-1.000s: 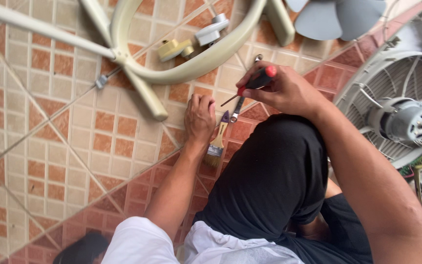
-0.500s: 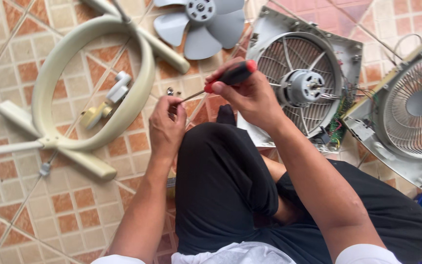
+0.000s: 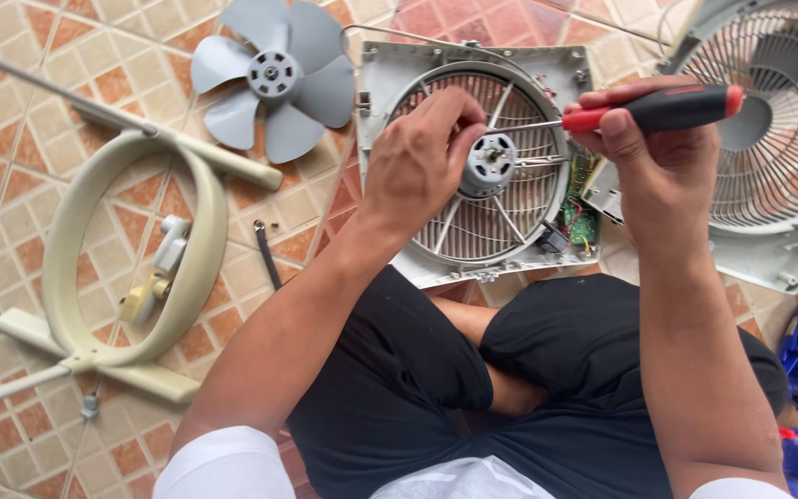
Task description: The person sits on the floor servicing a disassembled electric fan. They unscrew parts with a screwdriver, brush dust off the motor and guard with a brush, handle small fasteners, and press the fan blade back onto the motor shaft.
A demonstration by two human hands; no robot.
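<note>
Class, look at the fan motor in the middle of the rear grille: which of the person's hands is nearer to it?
Left. The left hand rests on the rear grille, its fingers touching the fan motor. The right hand sits off to the side, holding a red-and-black screwdriver pointed toward it.

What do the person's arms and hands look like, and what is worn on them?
Both arms are bare from the upper arm down, with short white sleeves at the shoulders. The left hand and the right hand are bare: no gloves, rings, watch or bracelet show. The nails are short.
</note>
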